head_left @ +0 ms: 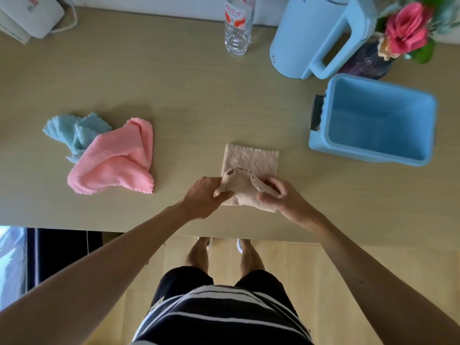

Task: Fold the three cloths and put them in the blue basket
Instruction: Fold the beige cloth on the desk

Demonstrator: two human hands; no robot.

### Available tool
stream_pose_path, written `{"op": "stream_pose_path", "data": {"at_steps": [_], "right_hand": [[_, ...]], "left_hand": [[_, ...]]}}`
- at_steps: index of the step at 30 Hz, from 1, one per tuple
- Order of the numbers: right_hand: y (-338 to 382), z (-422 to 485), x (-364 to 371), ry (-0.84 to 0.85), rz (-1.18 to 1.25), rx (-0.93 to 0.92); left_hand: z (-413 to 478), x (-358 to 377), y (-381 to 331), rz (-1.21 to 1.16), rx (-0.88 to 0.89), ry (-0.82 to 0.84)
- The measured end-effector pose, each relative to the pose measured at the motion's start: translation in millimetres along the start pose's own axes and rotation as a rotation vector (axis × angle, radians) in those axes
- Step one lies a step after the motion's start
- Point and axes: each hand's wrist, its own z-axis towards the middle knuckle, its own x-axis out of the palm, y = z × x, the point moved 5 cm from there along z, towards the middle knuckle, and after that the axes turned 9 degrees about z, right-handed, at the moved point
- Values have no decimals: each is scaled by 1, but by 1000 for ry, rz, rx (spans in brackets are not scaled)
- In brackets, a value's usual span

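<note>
Blue cloth [67,131]: crumpled, at 9 o'clock on the wooden table [174,83].
Pink cloth [117,160]: crumpled, overlapping the blue one at its 4 o'clock.
Left hand [204,197]: forearm stretched out from 7 o'clock, thumb and fingers pinching the left end of a raised flap.
Beige cloth [251,160]: at 6 o'clock near the table edge, far half flat, near half lifted.
Right hand [281,197]: forearm stretched out from 5 o'clock, fingers curled, pinching the flap's right end.
Blue basket [378,120]: at 3 o'clock, apart from the cloths.
</note>
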Motion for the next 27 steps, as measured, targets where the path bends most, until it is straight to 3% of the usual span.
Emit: {"op": "stream_pose_path", "data": {"at_steps": [3,11,20,23,27], "right_hand": [[-4,1,-12,-64,-60,10],[-8,29,-31,-452,-101,-27],[-20,45,-38,-599,-205,-50],[-18,49,-37,-625,-274,-61],[-12,44,-34,-721,-476,-4]], "left_hand": [[8,-4,1,-82,-58,10],[25,-6,6,-290,-164,-20],[32,1,4,-385,-83,-96],[33,5,7,-286,-68,-151],[29,-2,-5,159,58,-333]]}}
